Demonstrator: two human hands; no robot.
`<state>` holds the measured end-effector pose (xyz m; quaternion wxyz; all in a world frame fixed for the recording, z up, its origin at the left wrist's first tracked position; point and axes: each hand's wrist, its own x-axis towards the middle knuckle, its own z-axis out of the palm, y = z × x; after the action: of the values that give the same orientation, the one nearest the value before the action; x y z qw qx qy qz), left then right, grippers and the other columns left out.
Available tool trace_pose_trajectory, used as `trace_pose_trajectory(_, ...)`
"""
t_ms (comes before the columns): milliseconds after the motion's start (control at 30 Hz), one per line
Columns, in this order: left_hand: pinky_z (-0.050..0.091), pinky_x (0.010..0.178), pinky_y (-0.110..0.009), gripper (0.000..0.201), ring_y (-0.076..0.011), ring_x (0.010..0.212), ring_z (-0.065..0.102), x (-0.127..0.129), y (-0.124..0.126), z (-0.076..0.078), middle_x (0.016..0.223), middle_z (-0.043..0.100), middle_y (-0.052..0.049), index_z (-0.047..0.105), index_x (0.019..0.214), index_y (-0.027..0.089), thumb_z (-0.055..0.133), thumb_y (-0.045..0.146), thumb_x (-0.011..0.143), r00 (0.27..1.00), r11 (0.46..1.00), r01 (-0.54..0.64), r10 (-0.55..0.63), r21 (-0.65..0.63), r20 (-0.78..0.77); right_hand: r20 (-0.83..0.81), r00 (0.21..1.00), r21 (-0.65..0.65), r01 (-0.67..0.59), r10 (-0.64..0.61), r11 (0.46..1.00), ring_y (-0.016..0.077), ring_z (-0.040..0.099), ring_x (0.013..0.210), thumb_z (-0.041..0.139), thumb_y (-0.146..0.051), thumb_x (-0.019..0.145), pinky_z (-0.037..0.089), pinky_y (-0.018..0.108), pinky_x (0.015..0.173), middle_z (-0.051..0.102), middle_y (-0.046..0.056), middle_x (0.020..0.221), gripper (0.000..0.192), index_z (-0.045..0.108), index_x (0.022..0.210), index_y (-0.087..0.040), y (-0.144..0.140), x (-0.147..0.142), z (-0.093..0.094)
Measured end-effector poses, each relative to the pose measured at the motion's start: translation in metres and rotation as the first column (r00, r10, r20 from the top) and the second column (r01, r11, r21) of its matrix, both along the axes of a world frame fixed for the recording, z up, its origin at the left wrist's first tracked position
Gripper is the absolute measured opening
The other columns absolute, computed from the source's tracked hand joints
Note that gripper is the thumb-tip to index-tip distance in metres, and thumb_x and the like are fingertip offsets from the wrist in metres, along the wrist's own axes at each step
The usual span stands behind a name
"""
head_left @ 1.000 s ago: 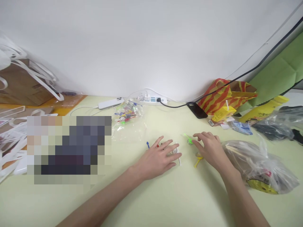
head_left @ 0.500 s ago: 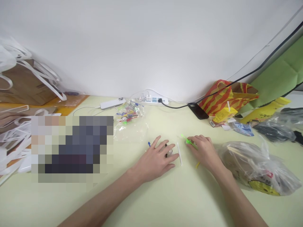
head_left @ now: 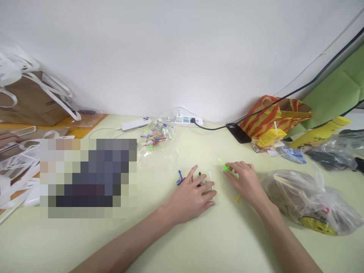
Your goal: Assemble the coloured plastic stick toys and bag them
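While I'm running this remotely off one head view, two bare hands are working well apart over one pale table [head_left: 159,242]. Right hand [head_left: 244,180] is pinching one green piece [head_left: 226,167], thumb and finger clamped on it, its pointed end tilting up and left. Can't tell whether it's touching the table.

Left hand [head_left: 192,199] is spreading its fingers, palm down, over the loose parts; I'm not seeing whether it's pressing on any. Four are lying around it, one per colour: one blue piece [head_left: 180,177] pointing away from me on its left, one red piece [head_left: 184,178] mostly hiding behind the fingers, one black piece [head_left: 199,174] poking out between them, one white piece [head_left: 210,176] standing out just past the fingertips. One yellow piece [head_left: 237,198] is showing only its end beside the right hand. Count: six out.

Farther back, one clear bag [head_left: 157,157] is holding more mixed-colour parts, too tangled for counting. One power strip [head_left: 186,120] is lying along the wall, one black plug [head_left: 192,120] sitting in it. Right side: one black phone [head_left: 239,133], one striped bag [head_left: 261,113], one knotted plastic bag [head_left: 309,197] resting near the right forearm.
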<state>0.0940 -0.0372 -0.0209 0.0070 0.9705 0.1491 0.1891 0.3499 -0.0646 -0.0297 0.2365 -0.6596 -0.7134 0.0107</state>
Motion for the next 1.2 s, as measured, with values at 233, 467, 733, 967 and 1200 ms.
trace_pose_trajectory(233,0.033,0.12,-0.052,0.023,-0.0227,0.125,0.06,-0.007,-0.001,0.009,0.121,0.071,-0.004,0.065,0.12,0.024,0.06,0.026,0.097,0.966,1.0,0.02,-0.019,0.001,0.259,-0.546,0.837,-0.058,-0.082,0.037,0.995,0.0221,0.064,0.088,0.063,-0.044,0.093,0.047,0.037,0.083,0.073,0.007,0.102,0.028,0.069,0.109,-0.022,-0.01,-0.022,0.028)
trace_pose_trajectory(467,0.046,0.11,-0.047,0.035,-0.0206,0.107,0.066,-0.016,0.006,0.011,0.112,0.071,-0.007,0.059,0.127,0.021,0.066,0.03,0.094,0.877,0.996,-0.081,0.09,-0.039,0.472,-0.854,0.517,-0.189,-0.415,0.06,0.89,0.0194,0.063,0.08,0.071,-0.044,0.088,0.05,0.033,0.077,0.072,0.006,0.093,0.028,0.07,0.104,-0.02,-0.016,-0.052,0.029)
trace_pose_trajectory(733,0.053,0.1,-0.038,0.017,-0.0163,0.098,0.069,-0.013,0.003,0.01,0.102,0.074,-0.003,0.065,0.108,0.021,0.069,0.024,0.092,0.866,0.996,-0.031,0.066,-0.078,0.496,-0.914,0.404,-0.2,-0.489,0.017,0.849,0.0148,0.06,0.068,0.075,-0.04,0.087,0.047,0.03,0.072,0.067,-0.002,0.071,0.025,0.066,0.099,-0.019,-0.022,-0.067,0.023)
trace_pose_trajectory(967,0.062,0.084,-0.033,0.018,-0.0166,0.093,0.071,-0.014,0.004,0.004,0.099,0.074,-0.005,0.065,0.109,0.018,0.066,0.014,0.091,0.825,0.992,0.032,0.041,-0.119,0.563,-0.913,0.407,-0.204,-0.513,0.027,0.834,0.0143,0.058,0.066,0.074,-0.046,0.087,0.045,0.028,0.066,0.061,-0.003,0.071,0.029,0.063,0.097,-0.021,-0.02,-0.067,0.025)
trace_pose_trajectory(1200,0.063,0.082,-0.033,0.02,-0.0164,0.089,0.072,-0.015,0.001,0.008,0.095,0.072,-0.005,0.063,0.108,0.018,0.064,0.009,0.09,0.804,0.994,0.041,0.027,-0.101,0.594,-0.919,0.395,-0.25,-0.591,0.005,0.767,0.0124,0.05,0.065,0.068,-0.053,0.09,0.04,0.026,0.062,0.057,-0.002,0.072,0.035,0.058,0.084,-0.019,-0.022,-0.065,0.033)
